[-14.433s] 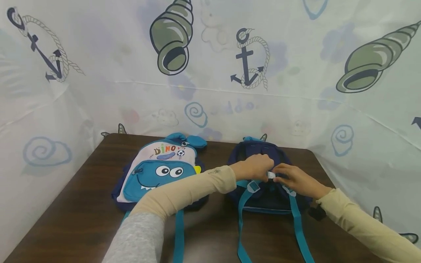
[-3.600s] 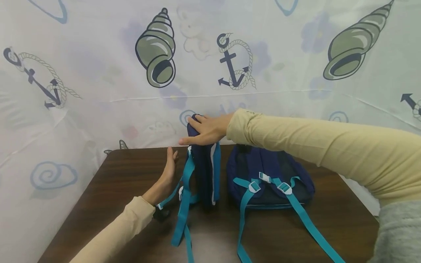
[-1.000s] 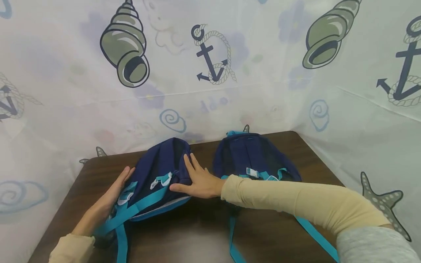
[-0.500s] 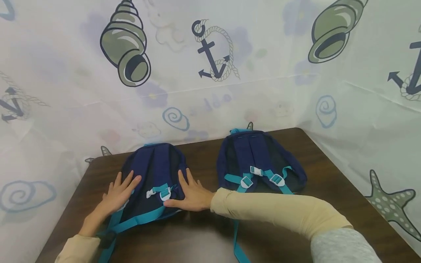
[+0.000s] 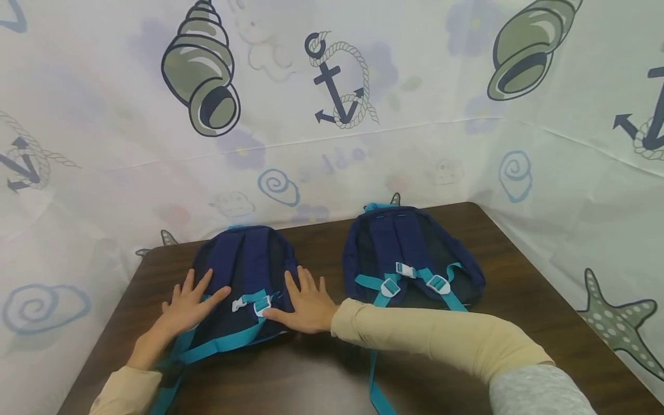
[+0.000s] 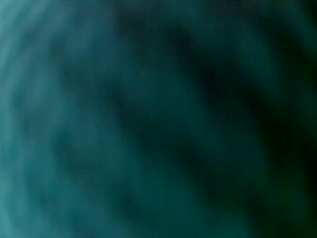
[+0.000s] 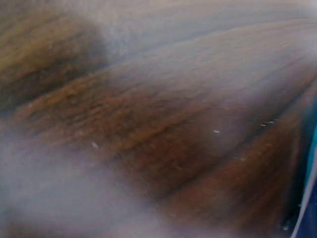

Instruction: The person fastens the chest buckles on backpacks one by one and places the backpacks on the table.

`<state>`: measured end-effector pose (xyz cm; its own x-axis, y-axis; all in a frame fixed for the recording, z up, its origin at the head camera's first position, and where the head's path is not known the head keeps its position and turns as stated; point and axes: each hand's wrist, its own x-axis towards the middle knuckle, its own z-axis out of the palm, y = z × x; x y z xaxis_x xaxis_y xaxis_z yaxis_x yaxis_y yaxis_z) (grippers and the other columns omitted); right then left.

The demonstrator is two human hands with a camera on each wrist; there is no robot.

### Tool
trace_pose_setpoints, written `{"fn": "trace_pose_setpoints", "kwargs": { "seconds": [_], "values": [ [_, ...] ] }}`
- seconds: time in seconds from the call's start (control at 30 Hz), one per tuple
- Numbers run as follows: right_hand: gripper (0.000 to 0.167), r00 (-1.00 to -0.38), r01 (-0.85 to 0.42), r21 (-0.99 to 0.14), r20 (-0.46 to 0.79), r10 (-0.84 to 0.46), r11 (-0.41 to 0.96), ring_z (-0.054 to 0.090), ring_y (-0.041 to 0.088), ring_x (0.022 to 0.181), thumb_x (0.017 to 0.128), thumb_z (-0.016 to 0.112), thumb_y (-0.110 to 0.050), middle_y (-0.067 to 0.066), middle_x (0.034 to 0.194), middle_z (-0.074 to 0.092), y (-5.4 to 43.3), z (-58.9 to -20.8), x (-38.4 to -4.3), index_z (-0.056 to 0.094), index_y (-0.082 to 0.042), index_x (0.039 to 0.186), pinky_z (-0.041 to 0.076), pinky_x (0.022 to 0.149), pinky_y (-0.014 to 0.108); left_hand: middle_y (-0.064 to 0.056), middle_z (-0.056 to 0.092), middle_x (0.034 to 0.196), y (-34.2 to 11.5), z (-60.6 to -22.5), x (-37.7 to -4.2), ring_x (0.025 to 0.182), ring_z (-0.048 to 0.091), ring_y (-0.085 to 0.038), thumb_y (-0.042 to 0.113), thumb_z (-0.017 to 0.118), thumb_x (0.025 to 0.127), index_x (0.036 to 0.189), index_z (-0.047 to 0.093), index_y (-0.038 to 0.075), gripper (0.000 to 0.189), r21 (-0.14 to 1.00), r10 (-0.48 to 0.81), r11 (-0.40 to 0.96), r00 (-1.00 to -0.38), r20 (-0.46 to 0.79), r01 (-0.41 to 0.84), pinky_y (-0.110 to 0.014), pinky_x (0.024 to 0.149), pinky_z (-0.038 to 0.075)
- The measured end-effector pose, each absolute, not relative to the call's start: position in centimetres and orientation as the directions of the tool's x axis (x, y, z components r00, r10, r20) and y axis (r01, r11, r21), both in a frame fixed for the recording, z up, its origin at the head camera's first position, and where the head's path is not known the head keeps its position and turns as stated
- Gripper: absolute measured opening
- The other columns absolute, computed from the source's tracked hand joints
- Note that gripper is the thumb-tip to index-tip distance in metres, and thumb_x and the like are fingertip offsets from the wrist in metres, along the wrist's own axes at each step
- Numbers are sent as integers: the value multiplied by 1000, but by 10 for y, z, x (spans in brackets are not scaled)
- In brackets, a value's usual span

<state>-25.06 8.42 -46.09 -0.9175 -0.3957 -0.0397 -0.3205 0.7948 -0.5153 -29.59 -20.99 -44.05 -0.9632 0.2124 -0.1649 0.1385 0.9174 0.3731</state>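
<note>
A navy backpack [image 5: 250, 253] lies on the left of the table with its shoulder-strap side up. My left hand [image 5: 188, 308] rests on its left edge, fingers spread. On its lower right edge lies my right hand [image 5: 309, 305], also with spread fingers, the thumb by a white strap adjuster [image 5: 262, 306]. Beside the adjuster, a white buckle end [image 5: 238, 304] hangs loose on the pack. Teal webbing [image 5: 223, 344] crosses the pack's bottom toward my left wrist. The left wrist view holds only blurred teal; the right wrist view catches the pack's edge [image 7: 309, 213].
A second navy backpack [image 5: 412, 248] lies strap side up to the right, its white buckle [image 5: 406, 270] over the middle and teal straps [image 5: 380, 386] trailing toward me. Both packs lie on a dark wooden table [image 5: 311, 380]. A patterned white cloth [image 5: 415, 161] encloses the back and sides.
Earlier the left backpack lay dinosaur face up while my hands were at the right one's buckle. It was stood on edge, then turned strap side up. Since half a second ago, hardly anything moved.
</note>
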Motion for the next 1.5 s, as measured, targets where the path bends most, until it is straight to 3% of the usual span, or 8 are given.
{"fn": "trace_pose_setpoints", "kwargs": {
  "seconds": [0.13, 0.23, 0.37, 0.57, 0.7, 0.9, 1.3, 1.5],
  "values": [
    [85, -898, -435, -381, 112, -426, 816, 15, 37, 154, 94, 41, -72, 17, 164, 23, 77, -450, -257, 38, -10, 153, 10, 120, 67, -45, 14, 154, -222, -435, -286, 134, 18, -72, 62, 52, 96, 154, 26, -4, 91, 333, 283, 911, -956, -81, 241, -85, 97, 23],
    [68, -841, -541, -313, 164, -516, 781, 32, 31, 147, 96, 48, -64, 11, 152, 43, 67, -438, -261, 53, -12, 141, 23, 120, 58, -45, 26, 149, -228, -429, -276, 131, 30, -68, 53, 61, 95, 148, 38, -8, 84, 332, 332, 895, -942, -52, 298, -79, 95, 34],
    [52, -751, -660, -191, 146, -644, 726, 50, 17, 120, 96, 56, -56, -1, 130, 58, 54, -429, -266, 62, -18, 131, 44, 101, 33, -39, 45, 138, -233, -424, -265, 124, 46, -60, 47, 70, 90, 139, 51, -5, 75, 314, 355, 890, -934, -24, 330, -71, 92, 44],
    [46, -711, -703, -2, 44, -702, 712, 50, 11, 103, 95, 61, -52, -7, 120, 61, 31, -427, -274, 65, -24, 131, 42, 84, 25, -26, 59, 113, -238, -422, -252, 100, 59, -42, 34, 80, 83, 128, 63, 0, 59, 252, 366, 896, -929, 52, 367, -56, 75, 53],
    [43, -717, -696, 23, 21, -697, 718, 53, 11, 101, 94, 64, -47, -7, 118, 62, 13, -429, -277, 66, -24, 130, 43, 84, 26, -19, 59, 106, -241, -420, -240, 94, 57, -35, 33, 81, 81, 124, 66, 1, 56, 219, 325, 917, -943, 70, 333, -50, 69, 51],
    [28, -738, -672, 12, 61, -672, 740, 54, 12, 88, 96, 65, -37, -3, 104, 63, -1, -432, -286, 72, -21, 118, 41, 74, 26, -18, 60, 109, -245, -423, -230, 99, 56, -36, 31, 80, 84, 119, 68, 1, 47, 247, 279, 920, -952, 129, 303, -55, 79, 50],
    [25, -711, -702, -11, 59, -700, 712, 54, 14, 95, 97, 64, -38, -5, 107, 64, -2, -426, -293, 73, -23, 115, 40, 78, 27, -30, 47, 131, -268, -427, -222, 106, 58, -42, 44, 71, 91, 144, 45, 0, 74, 363, 212, 902, -972, 101, 234, -60, 85, 50],
    [26, -706, -708, -56, 84, -703, 704, 56, 15, 102, 100, 60, -37, -5, 113, 67, -1, -429, -295, 71, -23, 120, 44, 85, 31, -29, 57, 125, -292, -431, -219, 106, 63, -40, 38, 71, 92, 144, 42, -4, 72, 426, 223, 877, -973, 53, 224, -56, 84, 53]
  ]
}}
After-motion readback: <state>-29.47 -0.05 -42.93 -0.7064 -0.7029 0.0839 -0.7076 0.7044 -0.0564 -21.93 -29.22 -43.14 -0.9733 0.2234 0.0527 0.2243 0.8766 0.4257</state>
